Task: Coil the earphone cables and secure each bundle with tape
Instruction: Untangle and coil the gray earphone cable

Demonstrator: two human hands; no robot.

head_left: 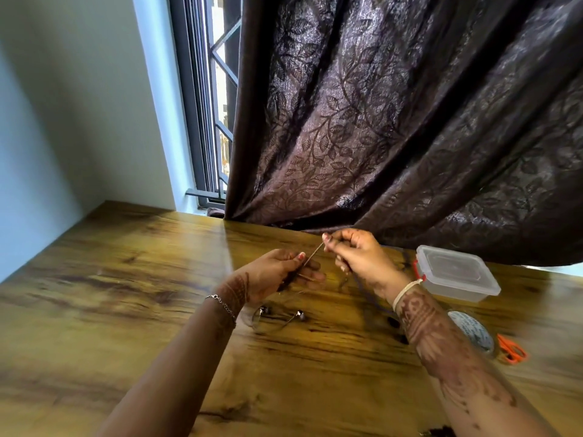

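Leaving earbuds [300,314] loose on the table [126,310], tape [471,331] off right. Gripping cable [314,254] in left hand [277,272], pinching it taut with right hand [353,253]. Risking sprung loops if either pinch slips, dragged buds if pulled hard.

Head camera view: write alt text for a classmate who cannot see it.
The left hand and right hand hold a thin earphone cable taut above a wooden table, earbuds resting on it. A lidded plastic box, tape roll and orange scissors sit to the right.
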